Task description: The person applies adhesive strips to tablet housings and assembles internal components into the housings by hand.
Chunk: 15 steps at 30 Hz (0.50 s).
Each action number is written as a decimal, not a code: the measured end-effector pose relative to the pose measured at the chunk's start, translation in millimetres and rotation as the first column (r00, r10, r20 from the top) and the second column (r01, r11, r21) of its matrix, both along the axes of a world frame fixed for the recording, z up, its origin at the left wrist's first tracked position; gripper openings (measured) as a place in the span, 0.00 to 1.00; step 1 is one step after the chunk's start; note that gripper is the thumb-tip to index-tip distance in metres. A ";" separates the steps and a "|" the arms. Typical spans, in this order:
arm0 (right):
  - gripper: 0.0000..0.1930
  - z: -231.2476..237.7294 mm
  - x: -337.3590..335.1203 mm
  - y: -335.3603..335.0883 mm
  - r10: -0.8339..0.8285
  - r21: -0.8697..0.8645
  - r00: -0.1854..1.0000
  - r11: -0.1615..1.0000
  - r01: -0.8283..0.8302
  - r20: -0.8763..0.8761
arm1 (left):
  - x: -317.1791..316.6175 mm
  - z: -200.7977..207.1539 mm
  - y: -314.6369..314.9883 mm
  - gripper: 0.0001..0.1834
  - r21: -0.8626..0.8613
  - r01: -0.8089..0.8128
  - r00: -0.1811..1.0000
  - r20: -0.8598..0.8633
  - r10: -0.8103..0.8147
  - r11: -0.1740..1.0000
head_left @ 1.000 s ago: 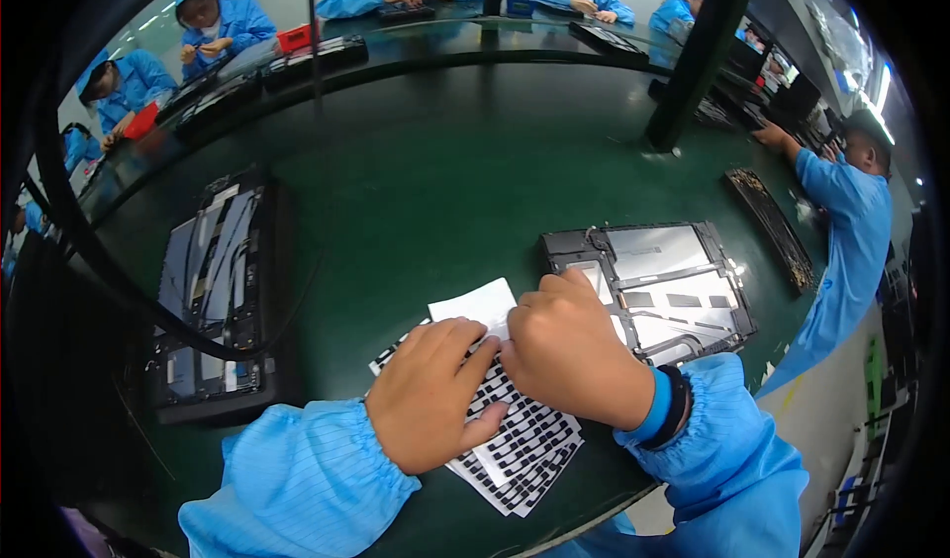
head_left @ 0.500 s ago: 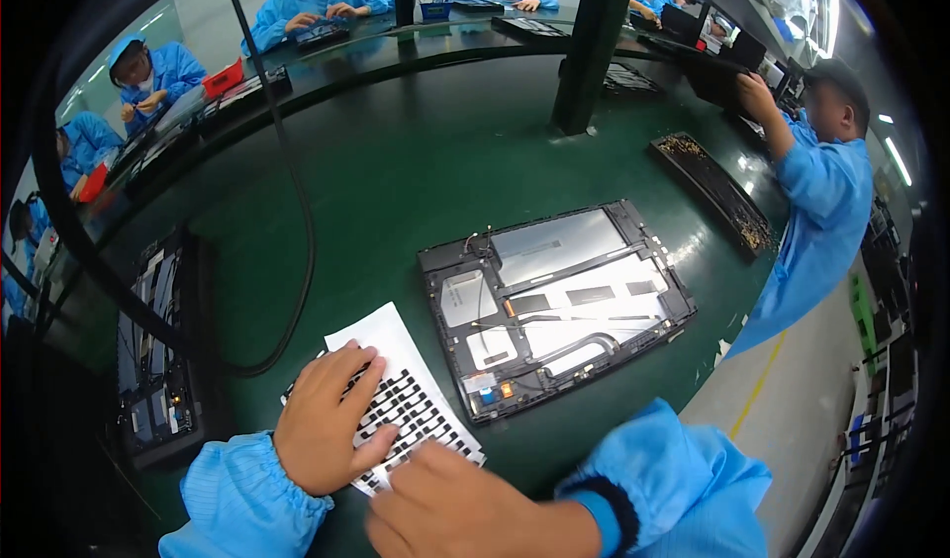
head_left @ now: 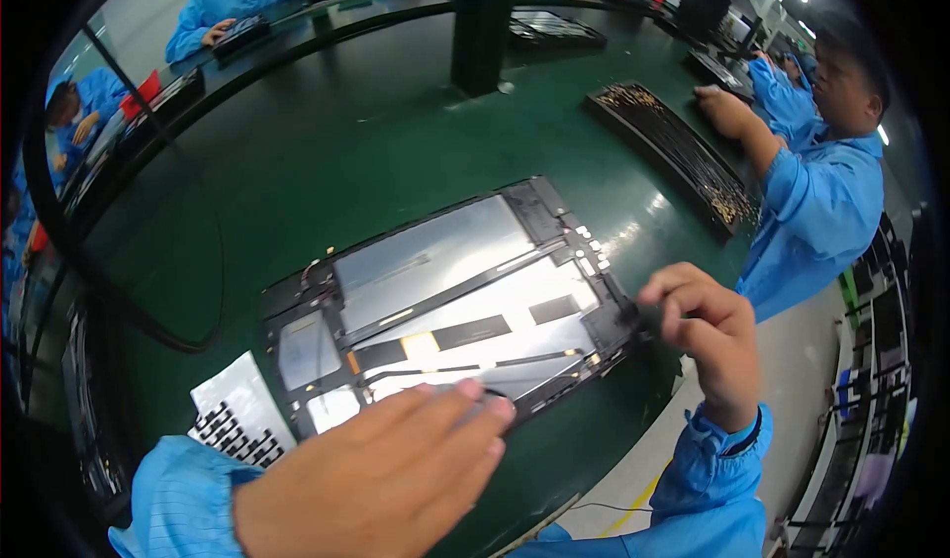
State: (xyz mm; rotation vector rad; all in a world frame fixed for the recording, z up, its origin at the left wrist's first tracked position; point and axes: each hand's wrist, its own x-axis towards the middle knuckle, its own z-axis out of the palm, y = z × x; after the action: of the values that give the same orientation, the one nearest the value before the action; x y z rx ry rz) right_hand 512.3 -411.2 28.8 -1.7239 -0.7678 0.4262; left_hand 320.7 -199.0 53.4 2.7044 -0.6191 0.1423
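Observation:
An opened flat electronic device (head_left: 426, 251), with a black frame, silver panels and dark cables, lies in front of me on the green table. My left hand (head_left: 386, 469) reaches over its near edge, fingers stretched out and lying side by side. At the right corner of the device, my right hand (head_left: 708, 335) is raised with thumb and fingers pinched. A small dark, blurred spot shows at those fingertips; I cannot make out what it is. Left of the device, partly behind my left hand, lies a white sheet (head_left: 242, 400) with rows of small black stickers.
A long dark tray (head_left: 668, 147) of small gold and black parts stands at the back right, beside a person (head_left: 816, 182) in blue. Another device (head_left: 94, 410) is at the far left. A dark post (head_left: 483, 34) rises at the back; a black cable (head_left: 139, 311) hangs left.
My hands have left the sticker sheet. The left now reaches over the device; the right has moved right, to its corner. The view has shifted, and the person at right has lowered their arms.

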 end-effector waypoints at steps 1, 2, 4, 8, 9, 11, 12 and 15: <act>0.02 -3.4 0.5 6.3 0.060 0.007 0.995 0.998 -0.061 0.082 | 11.5 -5.7 -4.1 0.22 -0.011 0.074 0.997 0.036 -0.074 0.997; 0.02 -5.0 -1.0 9.5 0.135 0.010 0.989 0.991 -0.136 0.057 | 20.2 -10.5 -7.2 0.21 -0.025 0.113 0.992 0.052 -0.112 0.993; 0.02 -7.9 -4.1 14.5 0.266 -0.021 0.957 0.964 -0.265 0.119 | 30.8 -19.0 -9.3 0.20 -0.022 0.135 0.991 0.025 -0.134 0.991; 0.02 -12.3 -10.0 23.0 0.273 -0.165 0.921 0.958 -0.235 0.278 | 33.1 -28.6 -11.8 0.16 0.040 0.129 0.989 0.061 -0.131 0.991; 0.02 -12.0 -9.7 22.4 0.270 -0.159 0.924 0.959 -0.234 0.272 | 33.4 -29.5 -12.6 0.15 0.021 0.106 0.990 0.086 -0.107 0.994; 0.02 -11.1 -10.2 22.1 0.267 -0.164 0.928 0.959 -0.230 0.259 | 35.9 -33.8 -10.5 0.14 0.022 0.122 0.987 0.103 -0.123 0.992; 0.02 -11.7 -10.2 21.5 0.266 -0.158 0.928 0.960 -0.231 0.261 | 34.1 -34.4 -12.1 0.14 -0.008 0.106 0.980 0.168 -0.103 0.994; 0.03 -13.6 -11.1 22.3 0.255 -0.144 0.929 0.964 -0.224 0.266 | 32.4 -34.2 -14.9 0.15 -0.054 0.079 0.969 0.236 -0.064 0.995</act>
State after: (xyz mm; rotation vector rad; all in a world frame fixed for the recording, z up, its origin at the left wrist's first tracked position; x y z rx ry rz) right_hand 501.2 -388.8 15.2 -1.8246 -1.1906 0.3975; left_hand 353.0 -213.9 19.1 2.6205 -0.7659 0.4602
